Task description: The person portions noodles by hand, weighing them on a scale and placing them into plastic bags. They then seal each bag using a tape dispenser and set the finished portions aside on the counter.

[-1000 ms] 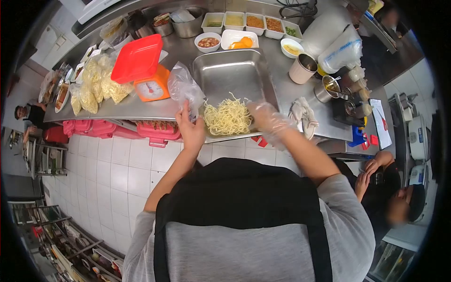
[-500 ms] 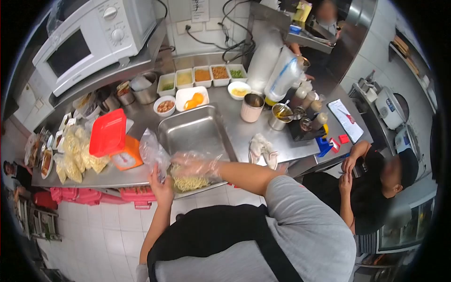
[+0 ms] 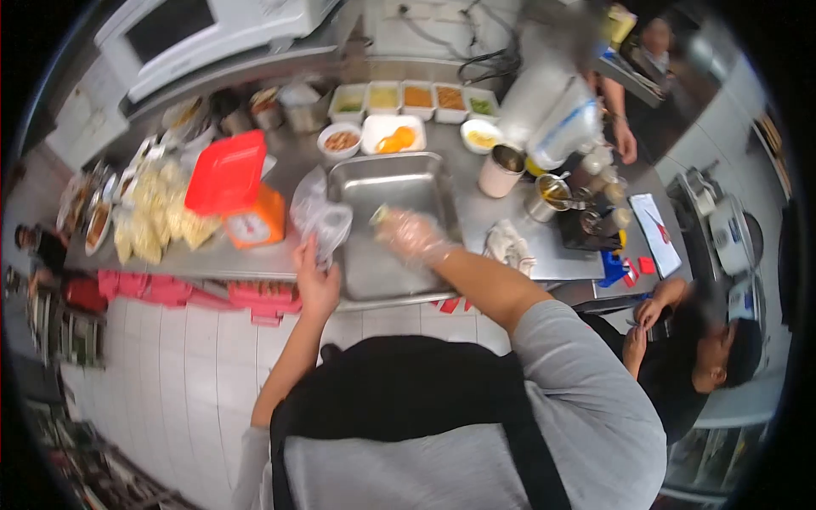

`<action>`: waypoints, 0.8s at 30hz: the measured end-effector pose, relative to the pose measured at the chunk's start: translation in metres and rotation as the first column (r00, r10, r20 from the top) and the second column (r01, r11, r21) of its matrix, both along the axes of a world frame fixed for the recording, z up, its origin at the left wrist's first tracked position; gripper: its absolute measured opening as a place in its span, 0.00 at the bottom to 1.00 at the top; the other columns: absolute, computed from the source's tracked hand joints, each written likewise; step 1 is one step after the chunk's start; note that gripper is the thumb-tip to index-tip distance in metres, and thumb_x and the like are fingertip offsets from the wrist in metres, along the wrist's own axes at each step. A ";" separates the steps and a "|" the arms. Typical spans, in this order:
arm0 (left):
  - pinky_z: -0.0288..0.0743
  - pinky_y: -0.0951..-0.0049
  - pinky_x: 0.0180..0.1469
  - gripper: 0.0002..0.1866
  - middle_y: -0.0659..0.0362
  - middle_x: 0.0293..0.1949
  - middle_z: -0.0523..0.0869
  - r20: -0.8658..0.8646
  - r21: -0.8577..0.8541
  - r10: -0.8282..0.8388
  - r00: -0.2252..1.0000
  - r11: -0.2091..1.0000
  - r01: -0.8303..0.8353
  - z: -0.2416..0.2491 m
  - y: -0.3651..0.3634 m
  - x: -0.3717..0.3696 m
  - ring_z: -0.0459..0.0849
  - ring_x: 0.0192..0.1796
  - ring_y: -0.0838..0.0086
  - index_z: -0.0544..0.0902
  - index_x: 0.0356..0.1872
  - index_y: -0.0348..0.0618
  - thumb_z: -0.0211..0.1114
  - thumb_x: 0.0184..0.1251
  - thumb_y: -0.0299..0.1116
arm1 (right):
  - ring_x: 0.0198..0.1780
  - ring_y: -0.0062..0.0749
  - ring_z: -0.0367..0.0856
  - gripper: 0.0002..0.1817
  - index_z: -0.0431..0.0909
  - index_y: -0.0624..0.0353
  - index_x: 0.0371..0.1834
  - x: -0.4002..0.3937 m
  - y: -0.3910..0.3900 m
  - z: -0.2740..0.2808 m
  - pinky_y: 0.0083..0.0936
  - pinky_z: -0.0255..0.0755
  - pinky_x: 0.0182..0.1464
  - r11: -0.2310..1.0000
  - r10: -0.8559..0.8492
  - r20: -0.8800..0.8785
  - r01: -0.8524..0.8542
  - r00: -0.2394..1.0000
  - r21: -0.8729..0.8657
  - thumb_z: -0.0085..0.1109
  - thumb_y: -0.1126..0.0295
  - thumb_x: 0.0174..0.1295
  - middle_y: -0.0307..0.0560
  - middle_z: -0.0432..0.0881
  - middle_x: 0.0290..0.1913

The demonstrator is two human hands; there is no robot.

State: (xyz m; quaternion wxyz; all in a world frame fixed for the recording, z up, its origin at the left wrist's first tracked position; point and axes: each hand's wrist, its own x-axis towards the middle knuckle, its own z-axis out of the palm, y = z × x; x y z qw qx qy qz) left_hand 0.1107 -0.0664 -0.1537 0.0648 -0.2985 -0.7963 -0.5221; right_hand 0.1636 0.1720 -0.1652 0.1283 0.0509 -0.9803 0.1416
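Note:
My left hand (image 3: 316,287) is closed on the lower end of a clear plastic bag (image 3: 320,208), which it holds upright by the tray's left side. My right hand (image 3: 412,234), in a thin transparent glove, hovers over the steel tray (image 3: 371,283). Its fingers are curled around a bunch of noodles (image 3: 380,214); only a pale yellow end shows at the fingertips, and motion blurs the rest. Bare metal shows across the tray's bottom around this hand. An orange scale (image 3: 256,223) with a red pan (image 3: 228,172) stands left of the bag.
Bags of noodles (image 3: 157,208) lie left of the scale. Toppings tubs (image 3: 417,100), a nut bowl (image 3: 339,141) and a yolk dish (image 3: 394,136) line the back. Right are a cup (image 3: 502,172), a cloth (image 3: 508,246) and sauce bottles (image 3: 608,195). A co-worker (image 3: 680,357) stands at right.
The noodles at the tray's near end have left its bottom. My right hand has lifted with a bunch toward the tray's middle. The view has shifted; the left hand still holds the bag.

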 end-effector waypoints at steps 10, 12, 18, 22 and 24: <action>0.78 0.65 0.41 0.17 0.54 0.52 0.74 -0.528 -0.009 0.081 0.845 0.995 -0.101 0.108 0.049 -0.067 0.81 0.40 0.59 0.78 0.50 0.36 0.61 0.58 0.26 | 0.29 0.32 0.80 0.12 0.76 0.63 0.44 -0.011 0.040 -0.001 0.28 0.77 0.29 0.320 -0.015 0.089 0.089 0.996 -0.943 0.46 0.67 0.68 0.49 0.81 0.34; 0.79 0.63 0.40 0.18 0.55 0.55 0.73 -0.646 -0.165 0.005 0.764 0.975 -0.146 0.119 0.064 -0.077 0.83 0.39 0.59 0.77 0.50 0.37 0.59 0.55 0.24 | 0.24 0.31 0.78 0.13 0.75 0.64 0.43 -0.007 0.040 0.025 0.27 0.75 0.23 -0.593 0.094 0.179 0.200 0.979 -0.780 0.45 0.66 0.69 0.51 0.80 0.32; 0.80 0.63 0.43 0.27 0.61 0.67 0.65 -0.560 -0.629 -0.304 0.771 0.762 -0.157 0.109 0.099 -0.065 0.84 0.41 0.62 0.73 0.58 0.44 0.55 0.52 0.22 | 0.24 0.32 0.74 0.16 0.73 0.62 0.47 0.020 0.008 0.071 0.25 0.71 0.20 -0.709 0.315 0.033 0.259 0.948 -0.656 0.46 0.60 0.67 0.51 0.79 0.35; 0.80 0.63 0.44 0.30 0.66 0.71 0.59 -0.416 -0.700 -0.500 0.759 0.709 0.084 0.104 0.099 -0.038 0.83 0.46 0.62 0.71 0.62 0.49 0.58 0.53 0.24 | 0.27 0.34 0.78 0.15 0.72 0.62 0.47 0.014 0.010 0.043 0.26 0.74 0.22 -0.725 0.306 -0.020 0.219 0.952 -0.653 0.47 0.62 0.67 0.51 0.79 0.37; 0.80 0.64 0.45 0.27 0.67 0.72 0.58 -0.381 -0.602 -0.611 0.694 0.734 0.316 0.096 0.092 -0.029 0.82 0.49 0.62 0.74 0.59 0.48 0.59 0.54 0.25 | 0.30 0.34 0.80 0.14 0.73 0.62 0.45 0.004 0.020 0.025 0.27 0.77 0.25 -0.731 0.306 -0.111 0.159 0.945 -0.663 0.47 0.62 0.67 0.51 0.80 0.37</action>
